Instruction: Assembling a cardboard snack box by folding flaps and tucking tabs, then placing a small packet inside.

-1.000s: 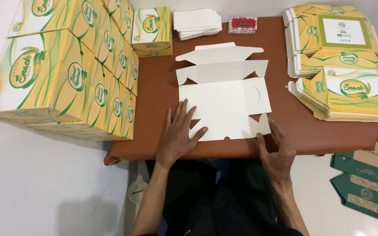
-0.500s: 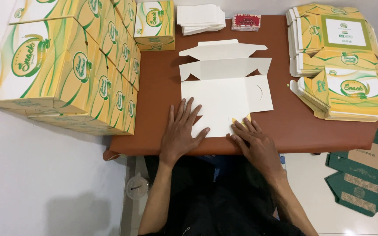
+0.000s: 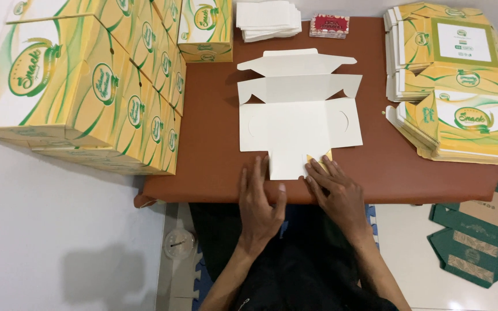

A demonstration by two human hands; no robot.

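A flat white cardboard box blank [image 3: 298, 115] lies unfolded, plain side up, on the brown table [image 3: 214, 144]. My left hand [image 3: 259, 198] rests flat on the table at the blank's near left corner, fingers spread, holding nothing. My right hand [image 3: 334, 187] presses its fingertips on the blank's near right flap, where a small yellow folded corner [image 3: 319, 158] shows.
Assembled yellow-green boxes [image 3: 87, 86] are stacked along the table's left side. A pile of flat printed blanks [image 3: 456, 80] fills the right side. White paper sheets [image 3: 267, 18] and a small red pack [image 3: 329, 25] lie at the far edge. Green flat cartons [image 3: 479, 230] lie on the floor.
My right hand moved left from the table's edge onto the blank's near flap and folded its side tabs inward. My left hand slid slightly toward the near edge.
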